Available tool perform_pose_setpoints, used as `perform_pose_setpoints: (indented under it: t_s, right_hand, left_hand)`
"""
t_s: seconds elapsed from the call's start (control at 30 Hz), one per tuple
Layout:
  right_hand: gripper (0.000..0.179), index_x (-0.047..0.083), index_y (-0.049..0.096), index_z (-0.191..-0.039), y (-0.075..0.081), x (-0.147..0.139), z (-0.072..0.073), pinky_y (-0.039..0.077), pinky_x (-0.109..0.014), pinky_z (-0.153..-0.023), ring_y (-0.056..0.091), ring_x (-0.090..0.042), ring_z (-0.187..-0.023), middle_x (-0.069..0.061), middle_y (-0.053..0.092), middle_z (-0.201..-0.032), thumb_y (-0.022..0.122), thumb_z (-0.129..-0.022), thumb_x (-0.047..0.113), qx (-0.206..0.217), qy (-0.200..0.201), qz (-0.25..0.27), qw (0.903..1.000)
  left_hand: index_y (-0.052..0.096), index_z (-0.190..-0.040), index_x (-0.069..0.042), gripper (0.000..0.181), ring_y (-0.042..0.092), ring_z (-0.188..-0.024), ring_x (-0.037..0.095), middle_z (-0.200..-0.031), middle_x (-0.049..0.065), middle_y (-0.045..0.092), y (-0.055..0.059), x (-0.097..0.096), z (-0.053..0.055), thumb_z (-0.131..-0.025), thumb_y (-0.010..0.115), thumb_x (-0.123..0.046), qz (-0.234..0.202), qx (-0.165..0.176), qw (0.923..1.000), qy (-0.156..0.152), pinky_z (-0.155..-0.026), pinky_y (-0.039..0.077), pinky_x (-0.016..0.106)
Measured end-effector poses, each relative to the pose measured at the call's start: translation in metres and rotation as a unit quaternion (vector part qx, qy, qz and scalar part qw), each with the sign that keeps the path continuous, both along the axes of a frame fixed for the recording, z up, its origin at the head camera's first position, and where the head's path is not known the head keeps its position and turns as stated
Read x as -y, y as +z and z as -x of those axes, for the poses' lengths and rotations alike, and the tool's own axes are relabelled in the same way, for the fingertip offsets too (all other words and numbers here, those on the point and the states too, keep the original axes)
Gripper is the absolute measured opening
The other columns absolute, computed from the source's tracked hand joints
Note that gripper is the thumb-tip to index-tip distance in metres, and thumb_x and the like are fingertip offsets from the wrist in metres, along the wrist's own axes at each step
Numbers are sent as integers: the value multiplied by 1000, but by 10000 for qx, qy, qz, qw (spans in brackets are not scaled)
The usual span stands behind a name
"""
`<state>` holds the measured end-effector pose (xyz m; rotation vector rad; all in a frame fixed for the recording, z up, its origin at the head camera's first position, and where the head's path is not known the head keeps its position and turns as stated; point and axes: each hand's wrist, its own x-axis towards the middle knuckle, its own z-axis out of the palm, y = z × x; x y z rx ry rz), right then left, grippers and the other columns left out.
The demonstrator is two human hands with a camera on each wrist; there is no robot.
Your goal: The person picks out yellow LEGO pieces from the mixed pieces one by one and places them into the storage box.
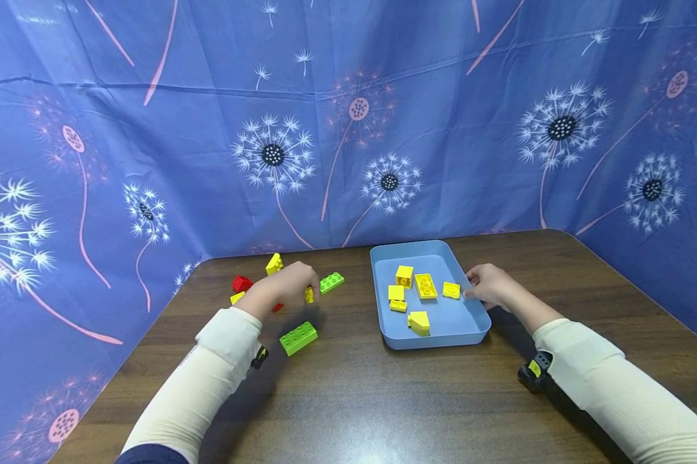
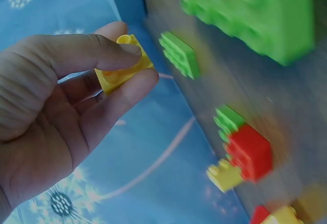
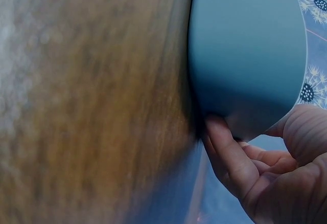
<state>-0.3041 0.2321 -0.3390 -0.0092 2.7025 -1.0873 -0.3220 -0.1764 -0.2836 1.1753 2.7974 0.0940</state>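
Note:
My left hand (image 1: pixel 287 283) pinches a small yellow building brick (image 2: pixel 121 75) between thumb and fingers, its studs partly showing in the left wrist view. The brick is over the left side of the table, among loose bricks. On the right, my right hand (image 1: pixel 492 285) grips the right wall of a shallow blue tray (image 1: pixel 455 322); the thumb is at the rim and the fingers are against the outside near the bottom, as the right wrist view shows. Inside the tray lie several yellow bricks (image 1: pixel 426 286).
A green brick (image 1: pixel 298 338) lies in front of my left hand, and another green brick (image 1: pixel 332 282) beyond it. Red bricks (image 1: pixel 242 283) and a yellow brick (image 1: pixel 274 263) lie farther left. A blue dandelion-print cloth (image 1: pixel 336 129) hangs behind the brown wooden table (image 1: pixel 348 406).

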Motion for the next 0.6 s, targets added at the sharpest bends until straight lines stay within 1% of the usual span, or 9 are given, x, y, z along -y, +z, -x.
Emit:
perform_pose_setpoints:
  t_s: [0.07, 0.17, 0.23, 0.3, 0.4, 0.47, 0.6]
  right_hand:
    - [47, -19, 44, -128, 0, 0, 0, 58, -41, -66, 61, -41, -102, -33, 52, -116, 63, -90, 1, -8, 14, -2, 10000]
    - [47, -20, 44, -127, -1, 1, 0, 58, -41, -65, 61, -41, -100, -33, 53, -115, 64, -89, 0, -20, 27, 14, 10000]
    - [47, -19, 45, -127, -2, 1, 1, 58, -41, -64, 62, -41, -100, -33, 53, -114, 64, -89, 0, -12, 2, 27, 10000]
    - [46, -19, 45, -127, -2, 2, 1, 58, -41, -64, 61, -41, -100, -32, 53, -114, 64, -90, 0, -4, -31, 26, 10000]
    - [47, -19, 44, -128, -2, 2, 2, 58, -41, -64, 61, -41, -100, -32, 53, -115, 64, -90, 1, 8, -60, 23, 10000]
    - [47, -19, 44, -128, -2, 2, 1, 58, -41, -64, 61, -41, -100, -32, 53, -115, 64, -90, 0, 14, -60, 31, 10000]
    - [46, -18, 44, -128, -2, 2, 1, 58, -41, -65, 61, -40, -100, -32, 53, -115, 63, -90, 0, 40, -59, 52, 10000]
  left_hand:
    - [77, -84, -8, 29, 62, -81, 16, -87, -1, 71, 2, -9, 1, -70, 66, 16, -21, -28, 10000, -78, -74, 53, 29]
    - [76, -85, -6, 26, 61, -79, 17, -87, 2, 71, 6, -22, 2, -71, 68, 15, -92, 54, 9997, -215, -72, 52, 29]
    - [76, -85, -5, 25, 61, -81, 17, -88, 2, 70, 7, -31, 1, -71, 68, 15, -112, 111, 9993, -335, -74, 51, 30]
    - [76, -84, -6, 26, 60, -82, 17, -89, 2, 70, 9, -38, 1, -71, 69, 15, -101, 184, 9991, -368, -75, 51, 30]
    - [76, -83, -8, 25, 60, -84, 16, -89, -1, 69, 10, -47, 1, -71, 71, 12, -48, 134, 9990, -435, -76, 51, 31]
    - [76, -83, -9, 24, 59, -82, 15, -88, -2, 69, 10, -52, 3, -72, 70, 11, -40, 52, 9988, -488, -74, 51, 29]
    - [76, -86, -7, 24, 60, -83, 15, -89, -1, 70, 11, -62, 7, -72, 68, 10, -44, -13, 9987, -502, -74, 51, 29]
